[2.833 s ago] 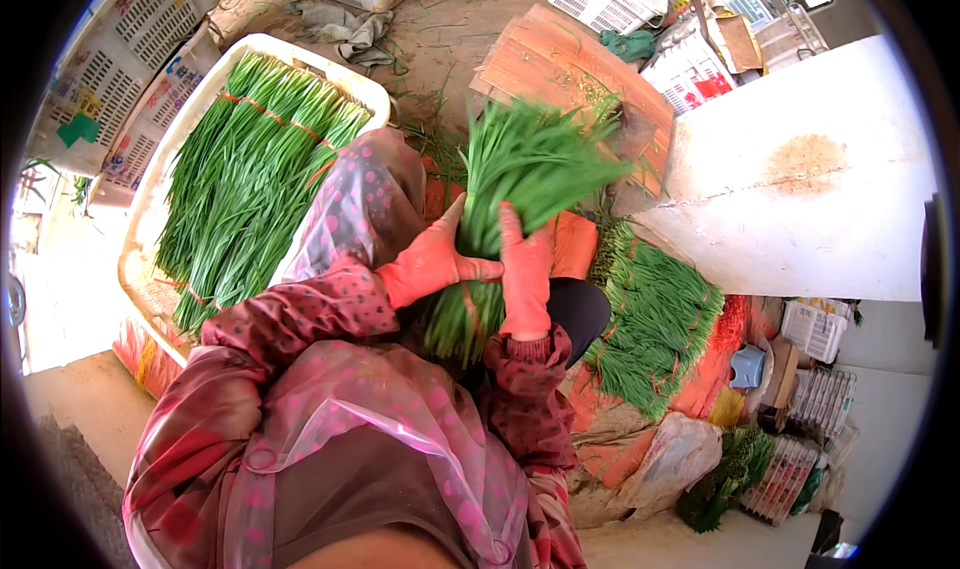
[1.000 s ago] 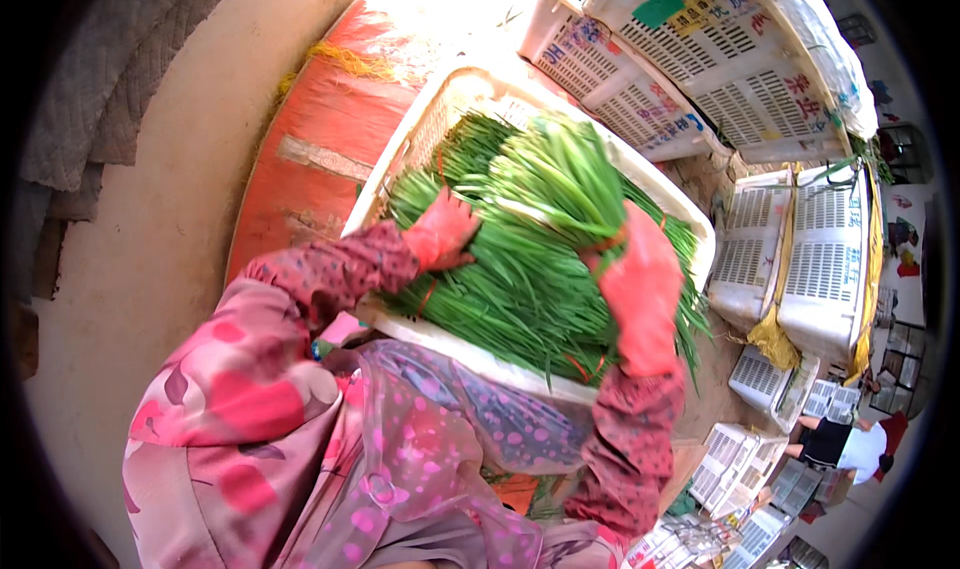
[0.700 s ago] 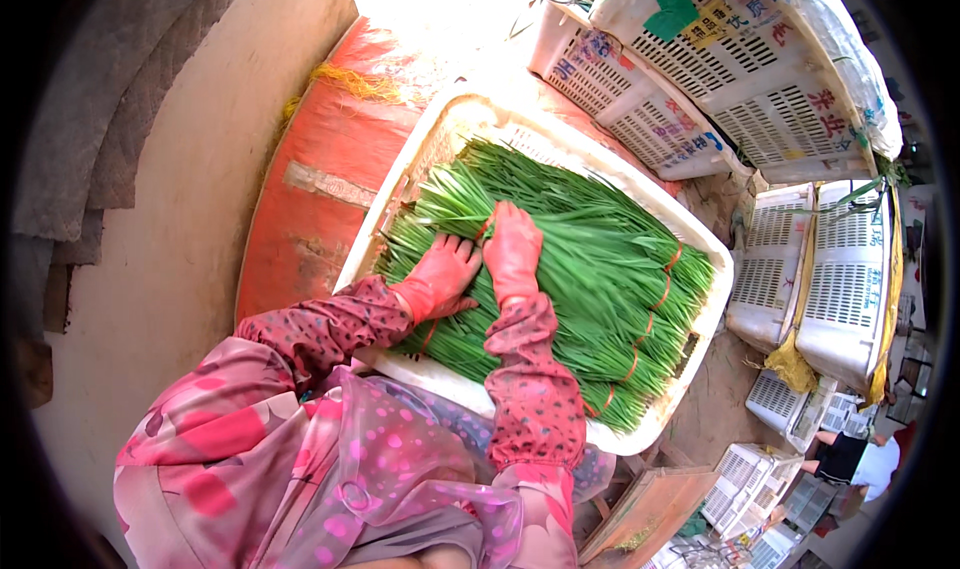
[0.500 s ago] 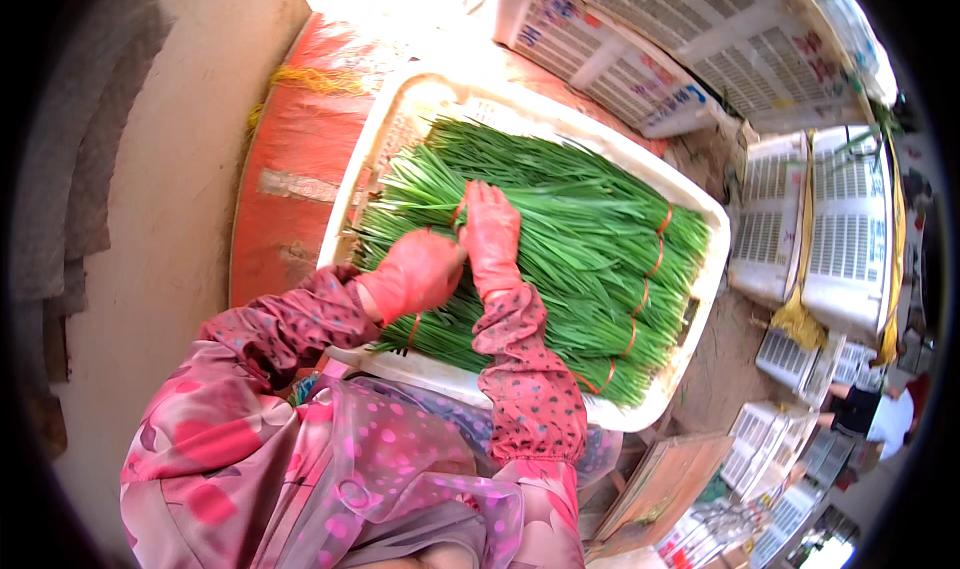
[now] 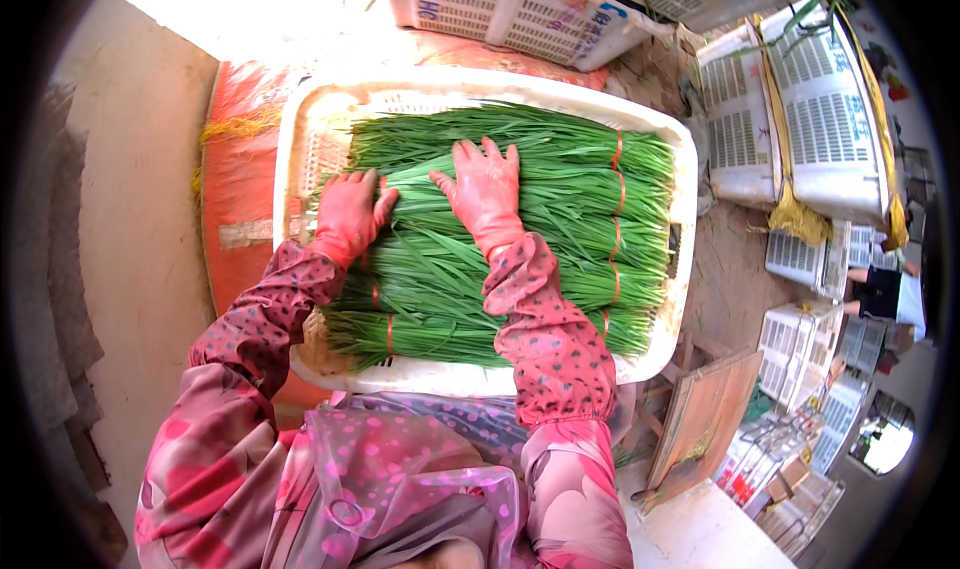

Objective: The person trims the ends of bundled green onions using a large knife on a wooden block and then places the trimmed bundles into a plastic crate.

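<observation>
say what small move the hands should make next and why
Probably lift the left hand and right hand off the green bunches: these lie side by side in the white crate, and both hands seem merely to rest on top.

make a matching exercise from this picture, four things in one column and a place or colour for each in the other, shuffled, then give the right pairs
Things
1. left hand
2. wooden board
3. leaf bundles
4. right hand

Places and colours
A. green, lying inside the white crate
B. on the leaves, about midway along the crate
C. on the leaves, near the crate's left end
D. brown, outside the crate

Pairs: 1-C, 2-D, 3-A, 4-B
</observation>
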### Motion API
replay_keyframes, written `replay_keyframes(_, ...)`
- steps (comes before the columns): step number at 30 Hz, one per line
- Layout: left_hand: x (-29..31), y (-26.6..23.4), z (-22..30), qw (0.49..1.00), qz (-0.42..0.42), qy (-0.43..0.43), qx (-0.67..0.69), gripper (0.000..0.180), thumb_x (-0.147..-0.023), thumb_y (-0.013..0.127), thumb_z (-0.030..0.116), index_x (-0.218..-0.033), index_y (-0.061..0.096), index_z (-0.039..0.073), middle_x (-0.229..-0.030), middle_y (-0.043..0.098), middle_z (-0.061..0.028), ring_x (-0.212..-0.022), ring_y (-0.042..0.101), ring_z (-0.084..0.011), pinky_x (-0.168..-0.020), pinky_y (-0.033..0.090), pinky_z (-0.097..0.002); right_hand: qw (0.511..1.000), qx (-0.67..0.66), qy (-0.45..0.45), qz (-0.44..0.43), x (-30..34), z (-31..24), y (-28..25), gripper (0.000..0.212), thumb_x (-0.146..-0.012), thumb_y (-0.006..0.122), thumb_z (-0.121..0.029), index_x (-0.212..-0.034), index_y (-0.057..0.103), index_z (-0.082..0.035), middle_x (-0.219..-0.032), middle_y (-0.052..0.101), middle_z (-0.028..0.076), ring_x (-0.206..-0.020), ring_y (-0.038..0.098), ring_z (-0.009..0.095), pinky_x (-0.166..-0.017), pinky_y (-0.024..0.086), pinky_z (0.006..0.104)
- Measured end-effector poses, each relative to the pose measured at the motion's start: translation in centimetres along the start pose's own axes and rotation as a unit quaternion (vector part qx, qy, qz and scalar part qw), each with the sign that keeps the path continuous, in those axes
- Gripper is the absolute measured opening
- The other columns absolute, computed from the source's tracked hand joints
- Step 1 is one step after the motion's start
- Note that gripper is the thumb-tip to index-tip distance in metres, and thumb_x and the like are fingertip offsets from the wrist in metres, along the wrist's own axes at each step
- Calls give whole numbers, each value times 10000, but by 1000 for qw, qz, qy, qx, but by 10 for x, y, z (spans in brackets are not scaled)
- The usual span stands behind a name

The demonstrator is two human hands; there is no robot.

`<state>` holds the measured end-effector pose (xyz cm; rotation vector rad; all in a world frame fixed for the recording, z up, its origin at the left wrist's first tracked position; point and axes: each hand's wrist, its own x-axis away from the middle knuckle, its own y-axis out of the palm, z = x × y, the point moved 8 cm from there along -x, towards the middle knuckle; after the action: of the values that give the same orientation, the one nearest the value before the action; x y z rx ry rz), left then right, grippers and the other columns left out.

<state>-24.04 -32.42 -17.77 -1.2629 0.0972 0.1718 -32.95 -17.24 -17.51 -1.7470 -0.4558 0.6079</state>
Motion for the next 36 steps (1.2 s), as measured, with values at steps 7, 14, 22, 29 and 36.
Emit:
replay_keyframes(7,1,36,-18,998,-4,-45,-51,306,-927,577,332,-835,610,42,-791,654,-186,-749,618,-396,-697,475,-499,996,-33,59,-57,38,19,29,618,-895,606,-495,-1348,552,-78,-1338,577,54,-1280,479,288,-1094,291,560)
replay_keyframes(14,0,22,-22,998,-3,-43,-48,309,-930,567,337,-854,597,40,-794,651,-182,-770,620,-386,-720,473,-489,939,-158,233,199,39,110,-54,140,-940,596,-226,-1025,679,-153,-944,699,77,-867,667,317,-739,539,444)
replay_keyframes(22,-11,34,-3,999,6,-40,30,329,-924,532,304,-793,622,16,-751,637,-217,-710,617,-406,-672,474,-519,960,-14,278,-28,4,151,22,234,-838,678,-280,-725,613,-86,-655,637,81,-643,655,297,-576,498,474)
replay_keyframes(29,-2,96,-85,994,-87,-66,-26,597,-1011,353,523,-1158,654,29,-1036,672,-259,-921,625,-458,-795,479,-522,827,-180,460,267,85,215,-96,301,-896,588,-359,-842,642,-68,-742,684,191,-703,673,394,-662,524,521)
replay_keyframes(36,-42,98,-127,997,-49,5,-54,647,-1007,316,557,-1304,592,54,-1186,646,-250,-1029,613,-472,-838,486,-550,532,-447,577,430,513,188,-242,276,-961,599,-299,-1011,692,-44,-728,658,70,-604,610,126,-575,495,265)
